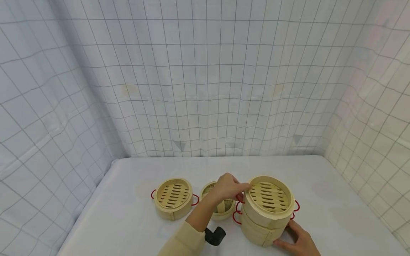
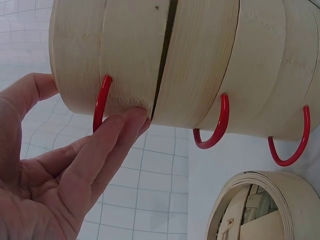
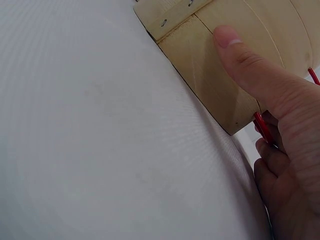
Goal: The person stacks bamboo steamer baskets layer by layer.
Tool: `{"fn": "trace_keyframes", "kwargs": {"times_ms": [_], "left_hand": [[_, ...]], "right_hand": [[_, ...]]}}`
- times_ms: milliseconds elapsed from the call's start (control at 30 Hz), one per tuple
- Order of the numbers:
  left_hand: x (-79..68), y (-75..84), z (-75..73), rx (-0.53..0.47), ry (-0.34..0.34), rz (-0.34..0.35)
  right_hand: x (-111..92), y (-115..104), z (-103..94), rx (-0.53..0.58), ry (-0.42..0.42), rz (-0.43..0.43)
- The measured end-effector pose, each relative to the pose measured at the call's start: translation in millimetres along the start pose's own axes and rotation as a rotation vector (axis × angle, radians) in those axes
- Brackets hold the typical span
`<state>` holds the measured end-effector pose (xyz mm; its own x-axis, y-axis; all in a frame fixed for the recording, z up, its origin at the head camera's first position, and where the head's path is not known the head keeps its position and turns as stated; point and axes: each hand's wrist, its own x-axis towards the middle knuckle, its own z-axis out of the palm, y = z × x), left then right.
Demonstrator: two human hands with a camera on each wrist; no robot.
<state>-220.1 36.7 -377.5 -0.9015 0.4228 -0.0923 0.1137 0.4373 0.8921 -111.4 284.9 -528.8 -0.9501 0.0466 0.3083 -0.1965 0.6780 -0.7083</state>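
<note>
A stack of round bamboo steamer baskets with red side handles stands at the right of the table. My left hand [image 1: 228, 187] grips the top basket [image 1: 256, 209], thumb at its upper rim and fingertips at its lower edge beside a red handle [image 2: 102, 102]. In the left wrist view, a narrow dark gap shows between this basket and the middle basket [image 2: 200, 55]. Low on the stack, my right hand [image 1: 300, 241] holds the bottom basket [image 3: 200, 75]. Its thumb [image 3: 250, 67] presses the outer wall, and the other fingers reach behind, near a red handle [image 3: 262, 129].
Another slatted steamer basket [image 1: 173, 214] sits to the left on the white table [image 1: 121, 220]. Between it and the stack lies a round bamboo piece with a woven top [image 1: 221, 216], partly behind my left forearm. Grid-patterned cloth walls [image 1: 205, 78] enclose the table's back and sides.
</note>
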Motion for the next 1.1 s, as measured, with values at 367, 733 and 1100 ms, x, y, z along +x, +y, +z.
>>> {"fn": "trace_keyframes", "kwargs": {"times_ms": [367, 733, 1100], "left_hand": [[-1.5, -1.1, -0.4, 0.006, 0.002, -0.001], [-4.4, -3.4, -1.4, -0.013, -0.001, -0.003], [-10.5, -1.1, 0.8, -0.027, 0.006, 0.015]], "right_hand": [[0.6, -4.2, -1.8, -0.035, -0.030, 0.062], [0.9, -3.8, -1.8, -0.035, -0.030, 0.056], [1.2, -5.4, -4.3, -0.053, -0.073, 0.122]]}}
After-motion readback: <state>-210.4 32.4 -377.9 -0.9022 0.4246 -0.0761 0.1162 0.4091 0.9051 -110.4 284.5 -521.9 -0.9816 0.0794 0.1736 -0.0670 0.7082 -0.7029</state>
